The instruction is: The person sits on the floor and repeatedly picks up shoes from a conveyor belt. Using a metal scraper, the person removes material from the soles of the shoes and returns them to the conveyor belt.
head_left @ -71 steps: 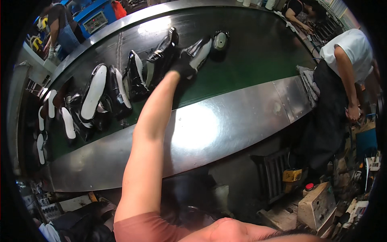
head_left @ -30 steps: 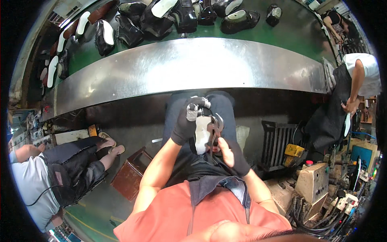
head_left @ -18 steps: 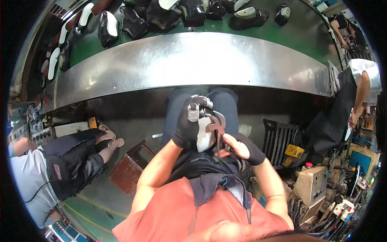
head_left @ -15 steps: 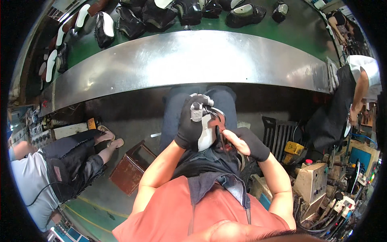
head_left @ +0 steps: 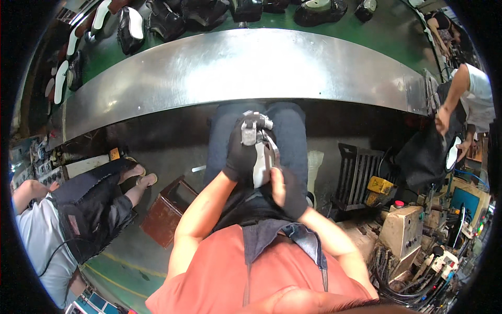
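A shoe upper (head_left: 261,166) with a pale, sole-shaped bottom turned up is held over my lap. My left hand (head_left: 240,154), in a dark glove with grey tape round some fingers, wraps its far end from the left. My right hand (head_left: 288,191), in a dark glove that leaves the thumb bare, lies against the near right side, closed with the thumb pressed along the edge. The right fingertips are hidden behind the shoe upper, and blur hides what else they may grip.
Ahead runs a metal bench edge (head_left: 251,68), with several black shoes (head_left: 204,11) on the green surface beyond. A brown metal box (head_left: 166,212) stands at left, near a seated person (head_left: 44,230). Machinery (head_left: 400,233) and another person holding a white sole-shaped piece (head_left: 453,153) are at right.
My right hand has moved left, in against the shoe upper's near side. A brownish part seen between the hands earlier is now mostly hidden. The right-hand person's arm has shifted.
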`<state>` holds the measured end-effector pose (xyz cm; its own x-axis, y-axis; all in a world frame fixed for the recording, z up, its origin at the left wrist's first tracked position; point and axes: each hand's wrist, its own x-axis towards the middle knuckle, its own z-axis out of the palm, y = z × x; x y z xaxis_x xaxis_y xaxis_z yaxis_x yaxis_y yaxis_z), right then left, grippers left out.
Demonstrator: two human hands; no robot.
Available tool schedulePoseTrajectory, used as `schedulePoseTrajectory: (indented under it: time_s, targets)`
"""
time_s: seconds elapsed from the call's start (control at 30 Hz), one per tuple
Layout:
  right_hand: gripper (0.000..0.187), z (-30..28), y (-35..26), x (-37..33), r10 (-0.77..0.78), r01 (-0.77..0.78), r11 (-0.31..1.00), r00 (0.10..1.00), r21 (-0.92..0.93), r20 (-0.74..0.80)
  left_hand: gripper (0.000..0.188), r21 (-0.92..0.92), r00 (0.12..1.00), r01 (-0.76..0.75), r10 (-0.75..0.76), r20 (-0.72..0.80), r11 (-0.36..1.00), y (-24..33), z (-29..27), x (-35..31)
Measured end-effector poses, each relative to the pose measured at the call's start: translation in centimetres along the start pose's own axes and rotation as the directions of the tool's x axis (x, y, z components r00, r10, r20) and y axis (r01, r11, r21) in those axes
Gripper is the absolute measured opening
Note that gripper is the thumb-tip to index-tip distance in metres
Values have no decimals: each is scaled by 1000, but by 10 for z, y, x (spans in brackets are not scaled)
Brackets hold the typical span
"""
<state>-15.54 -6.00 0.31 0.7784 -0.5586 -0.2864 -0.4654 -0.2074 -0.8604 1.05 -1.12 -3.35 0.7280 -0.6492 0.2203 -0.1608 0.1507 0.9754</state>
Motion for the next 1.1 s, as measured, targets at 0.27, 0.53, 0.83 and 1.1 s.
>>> schedulePoseTrajectory:
  time_s: [0.27,0.53,0.83,1.1]
  targets:
    - [37,-17,14,-3,96,-165,961,952,222,290,44,-62,1000,-30,30,-4,998,10,-10,-2]
    - [32,11,27,-20,-5,-5,997,993,82,118,59,-59,999,-43,45,20,997,18,-4,-9]
    - [20,-22,77,-88,-448,496,865,829,-72,333,54,-370,914,406,-381,141,836,73,-9,-108]
    - [19,-33,73,-73,-524,581,813,759,-39,387,68,-392,832,533,-548,82,750,13,-12,-124]
